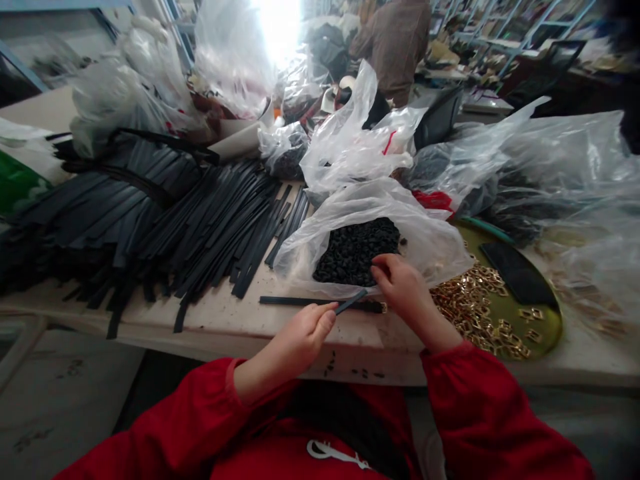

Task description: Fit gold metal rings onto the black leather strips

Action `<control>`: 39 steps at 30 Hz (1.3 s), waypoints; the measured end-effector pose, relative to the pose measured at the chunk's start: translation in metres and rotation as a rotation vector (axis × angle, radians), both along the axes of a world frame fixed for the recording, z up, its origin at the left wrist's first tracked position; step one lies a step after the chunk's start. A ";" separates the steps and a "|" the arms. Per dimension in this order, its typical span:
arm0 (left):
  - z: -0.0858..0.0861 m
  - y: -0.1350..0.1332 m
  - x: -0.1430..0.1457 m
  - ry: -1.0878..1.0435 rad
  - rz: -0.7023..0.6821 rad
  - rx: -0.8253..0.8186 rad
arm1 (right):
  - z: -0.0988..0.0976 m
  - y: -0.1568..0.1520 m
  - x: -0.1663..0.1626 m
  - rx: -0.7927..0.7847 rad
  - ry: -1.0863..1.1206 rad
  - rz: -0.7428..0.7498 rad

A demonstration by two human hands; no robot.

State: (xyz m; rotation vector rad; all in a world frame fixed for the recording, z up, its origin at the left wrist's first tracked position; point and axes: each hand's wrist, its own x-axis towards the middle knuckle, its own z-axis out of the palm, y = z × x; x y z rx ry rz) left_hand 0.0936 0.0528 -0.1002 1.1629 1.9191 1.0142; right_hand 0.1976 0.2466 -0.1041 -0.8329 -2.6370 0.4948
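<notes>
My left hand [306, 335] is closed in a pinch on a narrow dark strap [353, 301], whose free end points right toward the bag. At the right edge of a heap of small black pieces [345, 257], my right hand [400, 283] has its thumb and fingers pressed together; whatever is between them is too small to make out. The pieces lie in an opened clear plastic bag [295, 252]. Another dark strap [283, 301] lies flat along the table's front, passing behind the held one, with a gold-coloured fitting at its right end.
Many dark straps [210, 233] lie piled at the left. To the right, a yellowish round tray [547, 327] holds gold-coloured buckles [473, 300] and a black flat block [520, 273]. Plastic bags [345, 153] crowd the table's back. A person [400, 47] is beyond.
</notes>
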 end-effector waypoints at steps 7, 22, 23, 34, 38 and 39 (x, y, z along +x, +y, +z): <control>0.008 0.006 -0.002 -0.430 0.064 -0.203 | -0.024 0.012 -0.033 0.198 -0.412 0.005; 0.023 -0.012 0.007 -0.595 0.122 -0.201 | 0.006 -0.060 0.032 -0.805 0.428 -0.151; 0.022 -0.013 0.009 -0.610 0.124 -0.183 | 0.003 -0.067 0.036 -0.940 0.481 -0.181; 0.025 -0.027 0.023 -0.923 0.123 -0.155 | -0.008 -0.091 0.038 -1.659 0.701 -0.355; 0.031 -0.028 0.024 -0.673 0.049 -0.180 | -0.004 -0.092 0.041 -1.800 0.726 -0.372; 0.031 -0.027 0.023 -0.585 0.021 -0.183 | -0.003 -0.093 0.041 -1.822 0.729 -0.372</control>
